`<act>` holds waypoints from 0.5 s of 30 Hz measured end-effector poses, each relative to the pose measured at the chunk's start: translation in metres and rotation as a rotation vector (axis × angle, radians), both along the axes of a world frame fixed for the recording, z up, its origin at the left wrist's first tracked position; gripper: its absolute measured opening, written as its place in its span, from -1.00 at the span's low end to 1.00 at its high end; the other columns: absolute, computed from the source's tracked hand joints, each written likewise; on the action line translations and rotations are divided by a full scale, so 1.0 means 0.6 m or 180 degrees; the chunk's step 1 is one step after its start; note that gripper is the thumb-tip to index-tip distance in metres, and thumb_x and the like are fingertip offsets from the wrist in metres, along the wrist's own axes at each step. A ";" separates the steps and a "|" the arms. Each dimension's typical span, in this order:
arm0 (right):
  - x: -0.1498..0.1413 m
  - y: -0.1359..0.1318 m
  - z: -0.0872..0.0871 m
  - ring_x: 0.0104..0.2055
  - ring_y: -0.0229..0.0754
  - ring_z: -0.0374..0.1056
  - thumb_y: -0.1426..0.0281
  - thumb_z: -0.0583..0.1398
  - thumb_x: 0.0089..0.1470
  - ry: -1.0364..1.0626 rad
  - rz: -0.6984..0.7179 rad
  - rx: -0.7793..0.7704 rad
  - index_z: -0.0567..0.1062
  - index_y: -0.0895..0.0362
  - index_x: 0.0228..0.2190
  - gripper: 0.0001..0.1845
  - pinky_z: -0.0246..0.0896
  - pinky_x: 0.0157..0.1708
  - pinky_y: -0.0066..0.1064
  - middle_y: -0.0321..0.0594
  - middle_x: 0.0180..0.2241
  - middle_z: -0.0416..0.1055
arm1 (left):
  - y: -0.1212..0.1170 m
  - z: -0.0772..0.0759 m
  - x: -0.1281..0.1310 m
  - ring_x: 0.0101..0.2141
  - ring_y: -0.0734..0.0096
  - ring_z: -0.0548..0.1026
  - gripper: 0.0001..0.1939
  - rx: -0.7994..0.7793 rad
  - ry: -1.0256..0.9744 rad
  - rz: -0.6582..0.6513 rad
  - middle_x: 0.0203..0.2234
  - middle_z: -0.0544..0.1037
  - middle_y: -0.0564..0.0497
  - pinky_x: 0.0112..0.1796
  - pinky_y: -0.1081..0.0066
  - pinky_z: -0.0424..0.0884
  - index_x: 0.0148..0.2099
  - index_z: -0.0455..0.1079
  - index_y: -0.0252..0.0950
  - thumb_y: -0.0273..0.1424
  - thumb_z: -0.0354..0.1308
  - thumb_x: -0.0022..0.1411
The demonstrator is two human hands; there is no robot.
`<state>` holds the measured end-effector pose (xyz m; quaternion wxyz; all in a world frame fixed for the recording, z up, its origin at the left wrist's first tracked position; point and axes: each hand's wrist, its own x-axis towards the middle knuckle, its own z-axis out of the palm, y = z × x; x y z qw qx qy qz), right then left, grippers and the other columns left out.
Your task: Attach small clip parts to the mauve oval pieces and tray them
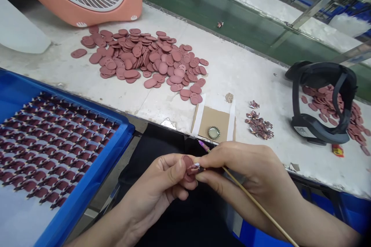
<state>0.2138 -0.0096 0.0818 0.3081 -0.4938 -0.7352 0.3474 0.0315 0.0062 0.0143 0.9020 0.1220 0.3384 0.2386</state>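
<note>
Between the thumb and fingers of my left hand (165,179) is a reddish-brown oval disc (188,162). The fingertips of my right hand (240,166) pinch a small brown-and-white figure (196,166) against that disc. A thin wooden stick (257,204) with a purple tip also lies in my right hand, its tip pointing up and left. Just beyond my hands, a metal bottle cap (213,132) rests on a piece of cardboard (216,115). To its right is a small heap of similar brown figures (259,125).
A large pile of oval discs (150,56) spreads over the white table, with more discs (324,104) at right behind a black headset-like band (298,108). At left, a blue tray (116,142) holds rows of assembled pieces. An orange fan (127,11) stands behind.
</note>
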 end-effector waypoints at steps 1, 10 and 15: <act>-0.001 -0.001 0.001 -0.37 -0.29 0.48 0.49 0.26 0.17 -0.0025 0.0015 0.0012 0.52 0.06 -0.23 -0.88 0.40 -0.30 -0.49 -0.34 -0.36 0.54 | -0.001 0.000 0.000 -0.57 0.66 0.36 -0.71 -0.0002 -0.0007 0.0009 -0.58 0.49 0.07 -0.55 0.72 0.33 -0.38 0.62 -0.33 -0.18 0.43 0.00; -0.013 -0.016 0.003 -0.43 -0.27 0.45 0.51 0.25 0.17 -0.0196 0.0022 0.0287 0.50 0.11 -0.21 -0.87 0.44 -0.38 -0.51 -0.26 -0.40 0.52 | -0.014 0.012 -0.007 -0.59 0.64 0.42 -0.71 0.0053 0.0032 0.0127 -0.58 0.57 0.06 -0.55 0.69 0.35 -0.35 0.63 -0.29 -0.19 0.47 -0.08; -0.024 -0.028 0.012 -0.52 -0.35 0.39 0.56 0.22 0.19 -0.0250 -0.0237 0.1032 0.55 0.18 -0.31 -0.90 0.38 -0.53 -0.62 -0.28 -0.44 0.49 | -0.015 0.023 -0.010 -0.61 0.62 0.47 -0.72 0.0099 -0.0064 0.0286 -0.59 0.63 0.05 -0.52 0.64 0.40 -0.35 0.64 -0.26 -0.24 0.51 -0.13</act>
